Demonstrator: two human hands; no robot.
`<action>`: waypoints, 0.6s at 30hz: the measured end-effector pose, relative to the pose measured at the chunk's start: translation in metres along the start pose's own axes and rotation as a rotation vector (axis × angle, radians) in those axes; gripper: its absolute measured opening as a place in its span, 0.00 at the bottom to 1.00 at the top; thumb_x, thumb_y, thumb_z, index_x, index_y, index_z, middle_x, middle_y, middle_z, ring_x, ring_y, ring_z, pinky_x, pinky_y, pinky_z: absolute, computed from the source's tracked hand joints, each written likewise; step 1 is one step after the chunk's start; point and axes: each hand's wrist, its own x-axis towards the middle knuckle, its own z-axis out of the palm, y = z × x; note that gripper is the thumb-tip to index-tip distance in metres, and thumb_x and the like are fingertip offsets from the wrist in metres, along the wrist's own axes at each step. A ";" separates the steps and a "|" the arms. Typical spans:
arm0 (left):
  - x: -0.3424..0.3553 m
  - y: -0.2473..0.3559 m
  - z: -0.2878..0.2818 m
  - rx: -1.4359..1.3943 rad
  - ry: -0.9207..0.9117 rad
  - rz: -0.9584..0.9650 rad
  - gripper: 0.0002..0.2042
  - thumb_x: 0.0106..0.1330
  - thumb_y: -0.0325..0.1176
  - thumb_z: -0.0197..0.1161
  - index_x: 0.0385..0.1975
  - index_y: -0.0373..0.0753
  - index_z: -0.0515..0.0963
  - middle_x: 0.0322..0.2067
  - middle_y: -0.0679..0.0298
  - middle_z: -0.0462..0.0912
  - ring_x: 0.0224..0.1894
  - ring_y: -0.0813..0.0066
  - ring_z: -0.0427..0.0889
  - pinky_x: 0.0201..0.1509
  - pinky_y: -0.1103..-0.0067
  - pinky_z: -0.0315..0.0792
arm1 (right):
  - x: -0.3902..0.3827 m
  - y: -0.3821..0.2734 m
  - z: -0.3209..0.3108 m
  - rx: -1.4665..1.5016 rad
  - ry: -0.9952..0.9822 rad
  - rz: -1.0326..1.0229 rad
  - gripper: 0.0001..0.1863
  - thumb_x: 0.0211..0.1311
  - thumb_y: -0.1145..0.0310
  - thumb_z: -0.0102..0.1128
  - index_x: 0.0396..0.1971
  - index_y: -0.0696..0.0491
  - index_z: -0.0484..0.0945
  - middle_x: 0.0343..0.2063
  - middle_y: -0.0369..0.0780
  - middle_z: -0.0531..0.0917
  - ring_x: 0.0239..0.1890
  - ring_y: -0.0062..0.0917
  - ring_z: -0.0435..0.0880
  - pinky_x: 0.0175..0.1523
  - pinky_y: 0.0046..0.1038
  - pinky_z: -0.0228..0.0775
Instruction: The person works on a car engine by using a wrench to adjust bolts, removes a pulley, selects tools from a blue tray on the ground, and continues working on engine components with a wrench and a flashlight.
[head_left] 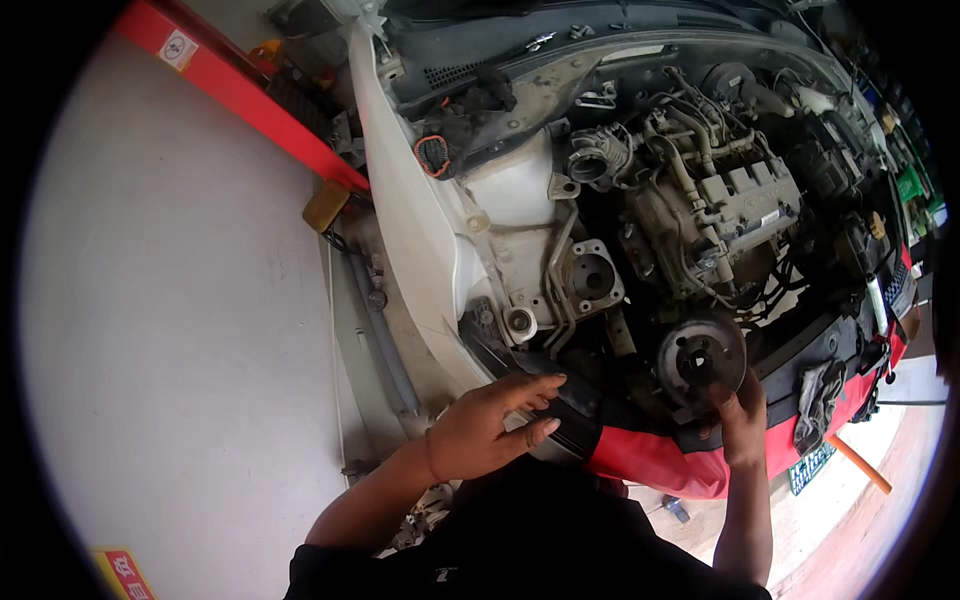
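My right hand (742, 420) grips a dark round pulley (722, 345) by its lower edge, the thumb lying over its face. The pulley is a dished metal disc with several holes around a larger centre hole. It is held up over the front edge of a car's engine bay. To its left, my left hand (492, 425) hovers above the front corner of the bay, holding nothing, with thumb and fingers apart. Beyond the hands lie the engine (745, 205) and a square metal mount (598, 280) with a round opening.
A white fender (395, 190) curves along the bay's left side. Red covering (650, 460) drapes the front edge, with a grey rag (822, 395) on it at right. A red post (240, 100) rises at the upper left. An orange bar (862, 465) sticks out at lower right.
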 end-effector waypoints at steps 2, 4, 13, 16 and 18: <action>-0.014 -0.008 -0.001 -0.082 0.020 -0.011 0.22 0.66 0.28 0.63 0.59 0.34 0.70 0.47 0.54 0.80 0.48 0.69 0.82 0.54 0.76 0.75 | -0.006 -0.005 0.011 0.007 0.026 -0.004 0.33 0.57 0.47 0.65 0.48 0.61 0.71 0.30 0.41 0.81 0.19 0.21 0.79 0.17 0.18 0.69; -0.024 -0.014 -0.003 -0.126 0.026 -0.006 0.20 0.67 0.27 0.62 0.59 0.34 0.71 0.44 0.56 0.82 0.48 0.70 0.83 0.55 0.76 0.74 | -0.010 -0.009 0.019 0.022 0.038 -0.023 0.32 0.59 0.46 0.62 0.48 0.61 0.71 0.31 0.42 0.82 0.20 0.22 0.80 0.16 0.19 0.70; -0.014 -0.031 -0.108 -0.209 0.148 0.196 0.17 0.69 0.31 0.61 0.55 0.32 0.73 0.40 0.59 0.83 0.44 0.75 0.82 0.52 0.78 0.74 | -0.046 0.026 0.069 0.081 0.346 -0.160 0.26 0.62 0.51 0.57 0.49 0.58 0.69 0.34 0.43 0.81 0.23 0.27 0.82 0.17 0.24 0.72; 0.008 -0.030 -0.147 -0.184 0.099 0.280 0.19 0.68 0.33 0.63 0.55 0.33 0.73 0.38 0.59 0.83 0.37 0.76 0.82 0.45 0.78 0.76 | -0.063 0.034 0.087 0.127 0.351 -0.161 0.31 0.60 0.50 0.61 0.52 0.60 0.67 0.37 0.44 0.80 0.30 0.28 0.82 0.27 0.26 0.78; 0.038 -0.016 -0.153 -0.134 -0.020 0.326 0.17 0.68 0.31 0.62 0.55 0.33 0.73 0.39 0.59 0.83 0.40 0.76 0.81 0.47 0.78 0.75 | -0.061 0.073 0.085 0.269 0.489 -0.251 0.32 0.60 0.50 0.60 0.55 0.60 0.67 0.40 0.43 0.80 0.36 0.28 0.82 0.37 0.27 0.77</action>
